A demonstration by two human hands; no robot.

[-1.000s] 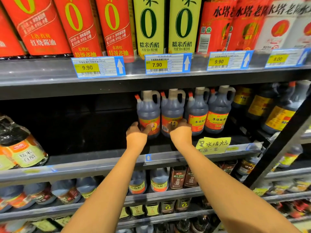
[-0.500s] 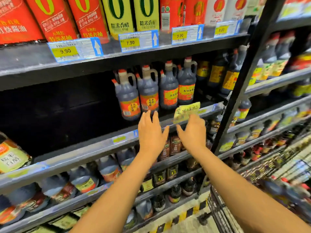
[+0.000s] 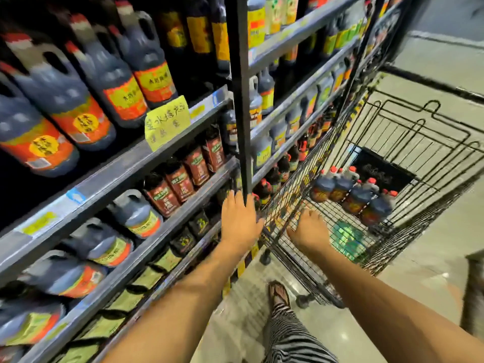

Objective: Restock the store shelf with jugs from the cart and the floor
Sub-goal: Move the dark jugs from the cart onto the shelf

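1. Head view: our left hand (image 3: 239, 221) is flat, fingers straight and spread, holding nothing, in front of the lower end of the black post (image 3: 239, 100) of the shelf (image 3: 112, 176).
2. Our right hand (image 3: 310, 230) is blurred, fingers spread and empty, over the near rim of the wire cart (image 3: 309, 268); we cannot tell whether it touches the wire.
3. Several dark jugs (image 3: 353, 195) with red caps sit clustered in the cart, beyond the right hand.
4. A row of shelf jugs (image 3: 110, 87) of the same kind stands at upper left, behind a yellow handwritten note (image 3: 167, 121) on the shelf edge.
5. Our sandalled foot (image 3: 279, 293) is on the floor beside the cart.
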